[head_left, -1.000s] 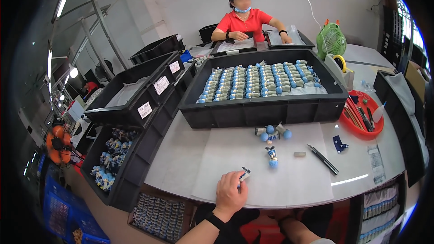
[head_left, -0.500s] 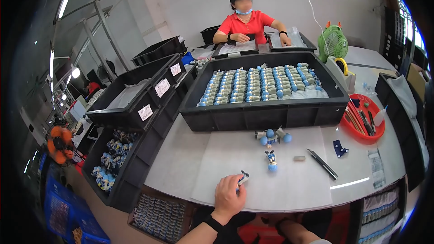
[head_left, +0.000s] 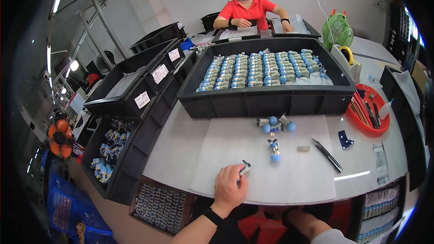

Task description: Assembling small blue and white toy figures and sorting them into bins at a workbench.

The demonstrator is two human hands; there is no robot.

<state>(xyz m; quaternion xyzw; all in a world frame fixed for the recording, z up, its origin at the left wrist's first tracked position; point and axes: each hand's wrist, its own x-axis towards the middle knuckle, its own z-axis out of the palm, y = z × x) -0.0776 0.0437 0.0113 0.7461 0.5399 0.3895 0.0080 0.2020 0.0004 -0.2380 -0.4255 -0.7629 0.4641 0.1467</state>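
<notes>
My left hand [head_left: 230,186] rests near the front edge of the white table, its fingers closed round a small figurine [head_left: 244,168] whose legs stick out past the fingertips. The rest of that figurine is hidden in the hand. My right forearm [head_left: 312,225] comes in at the lower edge, with a dark band at the wrist; the hand itself is hidden below the table edge. Further up the table lies a single blue-headed figurine [head_left: 274,150]. Behind it sits a small cluster of similar figurines [head_left: 275,128], touching one another.
A black crate [head_left: 266,104] of figurines in rows stands across the far side. Pens [head_left: 326,154], an eraser [head_left: 303,148], a dark blue scrap [head_left: 345,140] and a red basket [head_left: 368,131] of tools lie right. Stacked crates [head_left: 118,108] stand left. A co-worker [head_left: 248,11] sits opposite.
The whole view has shifted slightly, with the table things higher in the picture. My right hand has slipped out of sight, and more of its forearm shows. My left hand keeps its hold.
</notes>
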